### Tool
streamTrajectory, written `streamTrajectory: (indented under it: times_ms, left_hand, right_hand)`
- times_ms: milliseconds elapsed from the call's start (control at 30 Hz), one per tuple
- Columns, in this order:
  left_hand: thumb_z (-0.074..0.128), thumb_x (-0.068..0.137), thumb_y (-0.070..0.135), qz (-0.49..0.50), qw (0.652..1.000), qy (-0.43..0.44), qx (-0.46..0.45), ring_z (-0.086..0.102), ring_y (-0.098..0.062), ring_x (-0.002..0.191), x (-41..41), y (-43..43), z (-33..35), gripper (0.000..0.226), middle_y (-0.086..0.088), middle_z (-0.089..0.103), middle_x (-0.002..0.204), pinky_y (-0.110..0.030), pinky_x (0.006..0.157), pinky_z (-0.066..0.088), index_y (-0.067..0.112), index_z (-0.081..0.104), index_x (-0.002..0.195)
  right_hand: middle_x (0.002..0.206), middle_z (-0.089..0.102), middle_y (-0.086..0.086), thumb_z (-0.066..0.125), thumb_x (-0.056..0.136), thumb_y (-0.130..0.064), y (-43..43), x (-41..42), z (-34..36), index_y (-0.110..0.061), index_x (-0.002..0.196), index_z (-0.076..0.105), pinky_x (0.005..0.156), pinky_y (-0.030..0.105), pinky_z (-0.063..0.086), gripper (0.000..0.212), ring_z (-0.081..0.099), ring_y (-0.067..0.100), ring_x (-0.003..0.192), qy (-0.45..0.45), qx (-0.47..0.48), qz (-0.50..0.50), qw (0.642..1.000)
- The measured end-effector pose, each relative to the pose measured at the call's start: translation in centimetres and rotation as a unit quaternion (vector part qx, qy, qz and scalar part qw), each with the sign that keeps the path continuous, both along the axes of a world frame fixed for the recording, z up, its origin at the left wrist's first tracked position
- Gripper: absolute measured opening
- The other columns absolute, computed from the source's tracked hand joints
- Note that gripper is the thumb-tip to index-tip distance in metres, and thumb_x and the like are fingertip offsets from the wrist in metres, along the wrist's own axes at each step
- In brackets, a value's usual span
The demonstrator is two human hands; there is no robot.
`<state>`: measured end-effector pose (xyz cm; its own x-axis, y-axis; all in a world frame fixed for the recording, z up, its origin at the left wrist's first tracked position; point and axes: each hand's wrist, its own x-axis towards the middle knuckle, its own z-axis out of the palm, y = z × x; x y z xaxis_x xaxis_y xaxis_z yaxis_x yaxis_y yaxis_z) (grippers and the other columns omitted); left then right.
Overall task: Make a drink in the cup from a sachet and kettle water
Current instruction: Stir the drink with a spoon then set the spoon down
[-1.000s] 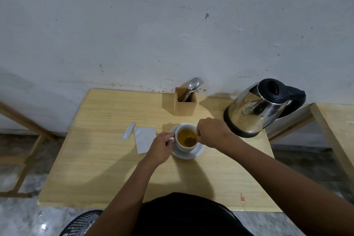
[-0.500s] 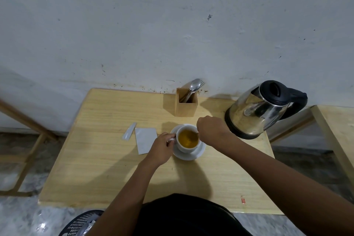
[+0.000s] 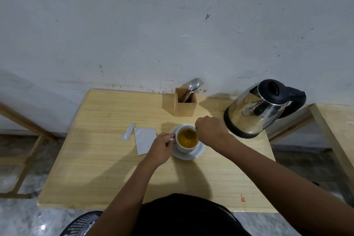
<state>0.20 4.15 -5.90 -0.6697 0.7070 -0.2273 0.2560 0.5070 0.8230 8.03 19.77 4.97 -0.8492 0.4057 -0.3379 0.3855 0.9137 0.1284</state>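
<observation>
Right hand closed over the cup, pinching something dipped in the amber drink; likely steeping or stirring. Left hand clamped on the handle, steadying cup on saucer. Torn sachet lies left on counter; kettle far right.

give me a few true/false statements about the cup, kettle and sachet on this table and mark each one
1. The cup stands on a white saucer. True.
2. The cup is empty. False: it holds amber liquid with something dark in it.
3. The left hand is at the cup's handle. True.
4. The kettle is being tilted over the cup. False: it stands on the table, to the right of the cup, with no hand on it.
5. The sachet lies flat to the left of the cup. True.
6. The right hand rests on the wooden holder. False: it is at the cup's rim.
</observation>
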Motion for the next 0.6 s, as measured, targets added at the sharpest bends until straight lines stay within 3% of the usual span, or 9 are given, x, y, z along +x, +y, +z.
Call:
streamTrajectory:
  times_ms: [67, 233, 400, 600]
  left_hand:
    - [0.044, 0.098, 0.014, 0.000, 1.000, -0.001, 0.000, 0.057, -0.017, 0.091, 0.0, 0.0, 0.0, 0.030, -0.005, 0.060, 0.109, -0.021, 0.080, 0.043, 0.018, 0.063, 0.120]
    - [0.043, 0.098, 0.014, 0.003, 1.000, -0.010, -0.006, 0.057, -0.015, 0.091, 0.0, 0.1, 0.1, 0.031, -0.003, 0.060, 0.112, -0.023, 0.082, 0.045, 0.018, 0.062, 0.123]
    - [0.044, 0.098, 0.015, 0.007, 1.000, -0.009, -0.011, 0.056, -0.014, 0.091, 0.0, 0.1, 0.1, 0.031, -0.001, 0.060, 0.113, -0.022, 0.082, 0.043, 0.017, 0.062, 0.123]
    - [0.044, 0.098, 0.017, 0.006, 1.000, -0.016, -0.011, 0.058, -0.015, 0.091, -0.1, 0.0, -0.1, 0.032, -0.002, 0.060, 0.113, -0.022, 0.080, 0.043, 0.015, 0.061, 0.125]
  right_hand:
    - [0.089, 0.062, 0.004, 0.055, 0.093, -0.020, 0.2, 0.1, 0.5, -0.012, 0.104, 0.059, 0.058, 0.030, 0.040, 0.015, 0.053, 0.019, 0.070, -0.010, 0.005, 0.002, 1.000]
    - [0.071, 0.050, -0.002, 0.056, 0.091, -0.030, -0.4, 0.1, 0.8, -0.015, 0.092, 0.053, 0.051, 0.026, 0.035, 0.016, 0.052, 0.017, 0.064, -0.028, -0.024, 0.017, 0.999]
    - [0.078, 0.058, 0.000, 0.052, 0.094, -0.026, -1.0, -0.2, -0.1, -0.017, 0.100, 0.064, 0.057, 0.029, 0.041, 0.016, 0.055, 0.018, 0.066, 0.016, -0.007, 0.016, 1.000]
    - [0.089, 0.062, 0.005, 0.053, 0.093, -0.016, -0.4, 0.4, 0.5, -0.010, 0.103, 0.058, 0.059, 0.030, 0.039, 0.013, 0.052, 0.020, 0.069, -0.005, -0.001, -0.020, 1.000]
